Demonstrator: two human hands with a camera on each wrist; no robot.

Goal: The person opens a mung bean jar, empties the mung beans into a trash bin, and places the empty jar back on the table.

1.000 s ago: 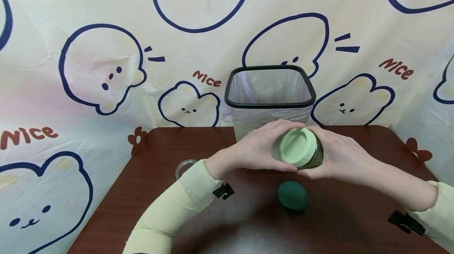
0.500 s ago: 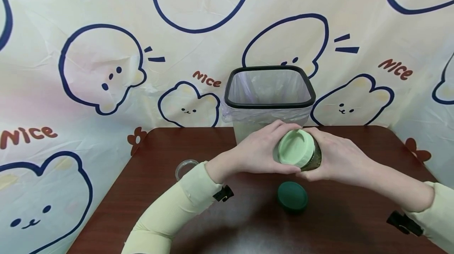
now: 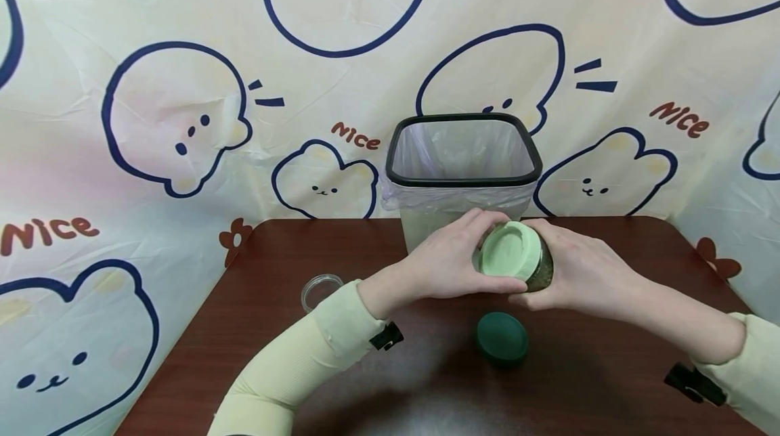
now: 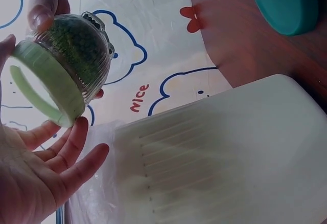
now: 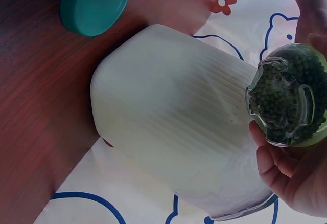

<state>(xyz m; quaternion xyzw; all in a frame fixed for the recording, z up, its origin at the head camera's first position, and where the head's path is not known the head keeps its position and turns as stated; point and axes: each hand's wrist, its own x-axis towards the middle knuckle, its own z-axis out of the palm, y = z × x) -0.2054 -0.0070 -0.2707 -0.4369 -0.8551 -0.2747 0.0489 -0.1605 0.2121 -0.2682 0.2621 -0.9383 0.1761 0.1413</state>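
A ribbed glass jar (image 4: 82, 45) of small green beans is held tilted above the table, its light green lid (image 3: 510, 251) facing the head camera. My right hand (image 3: 579, 267) grips the jar's glass body. With fingers and thumb round the rim of the lid, my left hand (image 3: 447, 256) holds it from the other side. The beans show through the glass in the right wrist view, where the jar (image 5: 283, 101) has its base toward the camera. Below the hands, a dark green round lid (image 3: 502, 338) lies on the table.
A bin (image 3: 426, 219) with a black rim and plastic liner stands behind the hands at the table's back. A clear glass jar (image 3: 319, 290) sits at left, partly behind my left sleeve. Printed cloth (image 3: 335, 97) hangs behind the brown table (image 3: 585, 382).
My left thumb has moved rightward along the lid's lower rim, and the left fingers have shifted a little. The jar has moved very slightly; the right hand keeps its hold.
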